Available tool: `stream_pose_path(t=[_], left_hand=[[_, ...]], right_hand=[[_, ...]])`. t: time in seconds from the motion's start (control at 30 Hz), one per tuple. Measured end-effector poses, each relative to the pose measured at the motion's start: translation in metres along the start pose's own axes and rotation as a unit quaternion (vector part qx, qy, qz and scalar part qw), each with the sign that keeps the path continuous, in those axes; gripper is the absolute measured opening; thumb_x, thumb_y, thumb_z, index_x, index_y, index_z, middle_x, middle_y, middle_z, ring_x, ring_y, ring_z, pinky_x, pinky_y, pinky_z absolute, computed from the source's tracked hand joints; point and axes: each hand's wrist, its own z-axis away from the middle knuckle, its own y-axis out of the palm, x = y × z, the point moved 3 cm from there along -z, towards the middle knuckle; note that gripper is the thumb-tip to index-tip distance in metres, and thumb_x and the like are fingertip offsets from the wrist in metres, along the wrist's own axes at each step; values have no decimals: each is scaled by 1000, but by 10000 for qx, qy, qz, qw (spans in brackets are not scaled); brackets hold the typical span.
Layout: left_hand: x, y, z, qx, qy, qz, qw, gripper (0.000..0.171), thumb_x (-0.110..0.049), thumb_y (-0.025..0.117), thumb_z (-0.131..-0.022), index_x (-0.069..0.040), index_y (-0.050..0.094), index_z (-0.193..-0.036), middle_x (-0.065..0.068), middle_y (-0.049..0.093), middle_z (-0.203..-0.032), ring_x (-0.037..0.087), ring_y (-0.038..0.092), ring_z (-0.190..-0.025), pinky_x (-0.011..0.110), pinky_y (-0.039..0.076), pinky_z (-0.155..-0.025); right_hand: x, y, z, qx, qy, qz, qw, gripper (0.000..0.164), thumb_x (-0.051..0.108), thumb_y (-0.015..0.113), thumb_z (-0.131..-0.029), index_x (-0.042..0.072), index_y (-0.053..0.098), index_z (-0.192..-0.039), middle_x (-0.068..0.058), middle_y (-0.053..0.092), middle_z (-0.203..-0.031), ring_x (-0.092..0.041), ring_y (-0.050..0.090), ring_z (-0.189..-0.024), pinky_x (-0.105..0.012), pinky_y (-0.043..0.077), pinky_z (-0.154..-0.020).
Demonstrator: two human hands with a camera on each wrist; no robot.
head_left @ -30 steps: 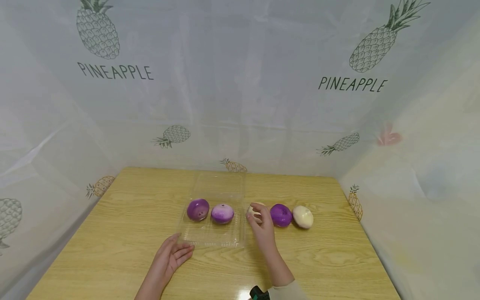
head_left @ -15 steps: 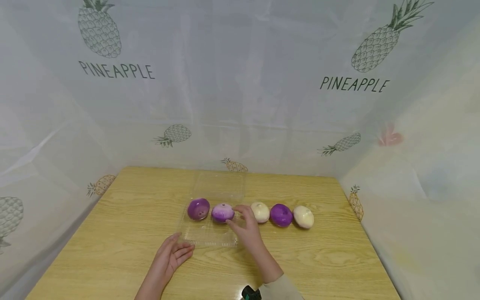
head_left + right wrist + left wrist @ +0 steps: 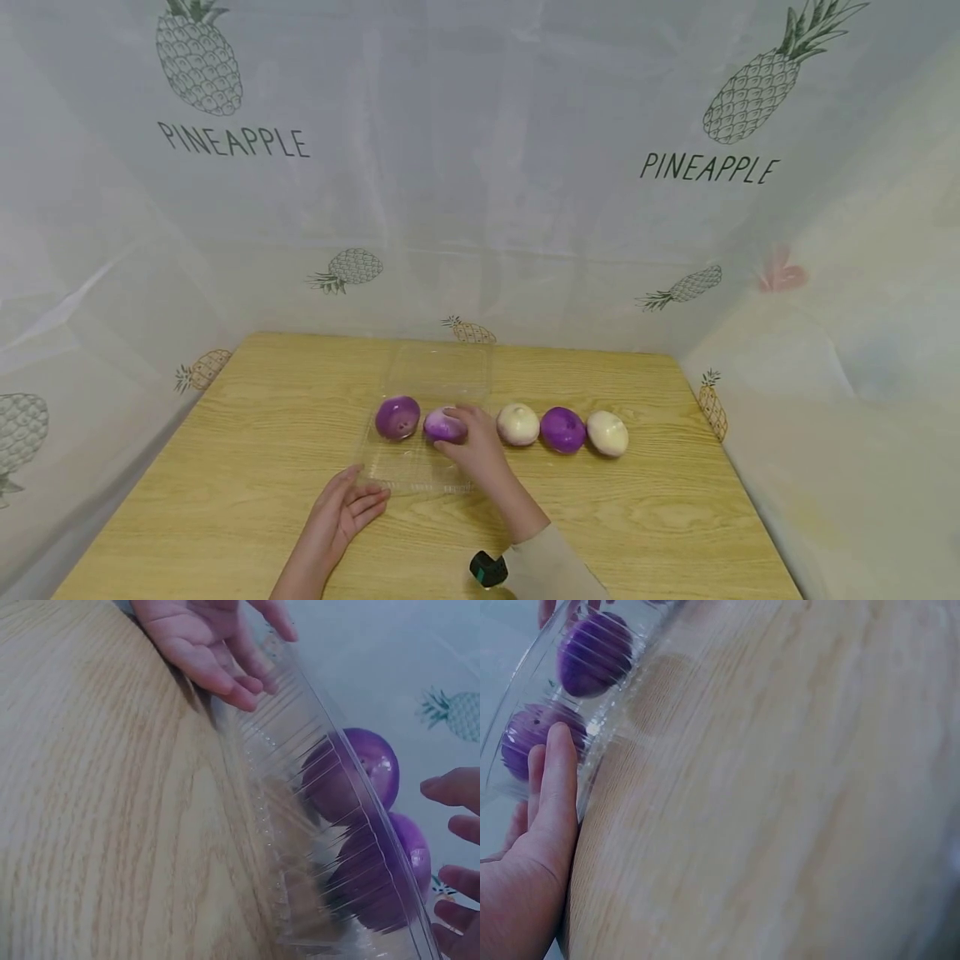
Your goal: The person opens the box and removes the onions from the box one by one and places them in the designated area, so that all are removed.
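Two purple onions stand in a clear hinged plastic box (image 3: 397,477) with its lid folded back. My right hand (image 3: 476,446) is over the right-hand purple onion (image 3: 442,429), thumb on the near side and fingers reaching across its top. In the right wrist view the fingers (image 3: 457,825) are spread just above that onion (image 3: 375,877). The left-hand purple onion (image 3: 397,417) sits beside it, untouched. My left hand (image 3: 341,512) rests at the box's front left corner, fingers relaxed; in the left wrist view its fingers (image 3: 557,772) lie along the box's edge.
On the wooden table (image 3: 637,517), right of the box, a row holds a white onion (image 3: 517,425), a purple onion (image 3: 562,430) and another white onion (image 3: 607,433). The open lid (image 3: 438,371) lies behind the box. A pineapple-printed sheet (image 3: 480,167) hangs behind and at both sides.
My right hand has moved left from the nearest white onion to over the right-hand purple onion in the box. My left hand has stayed at the box's corner.
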Motion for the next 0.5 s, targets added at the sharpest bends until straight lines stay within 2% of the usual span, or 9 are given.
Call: stream_pose_path(t=[0.2, 0.37, 0.5], left_hand=[[0, 0, 0, -36, 7, -16, 10000, 56, -24, 36, -108, 7, 9, -146, 12, 61, -102, 28, 65, -101, 43, 51, -95], [0, 0, 0, -140, -30, -22, 9999, 55, -24, 38, -108, 6, 11, -145, 13, 60, -102, 29, 65, -101, 43, 52, -94], [-1, 0, 0, -177, -32, -63, 9998, 56, -25, 39, -107, 7, 12, -145, 13, 60, -101, 29, 65, -101, 43, 52, -93]], right_hand=[[1, 4, -7, 327, 37, 225, 9992, 51, 16, 82, -79, 11, 64, -126, -17, 46, -143, -41, 37, -133, -59, 31, -109], [3, 6, -11, 632, 47, 515, 9967, 61, 16, 84, -74, 12, 62, -131, -18, 43, -145, -42, 37, -133, -57, 32, -109], [3, 8, -12, 711, 47, 605, 9956, 63, 15, 85, -74, 10, 61, -132, -18, 44, -144, -42, 37, -132, -57, 31, -109]])
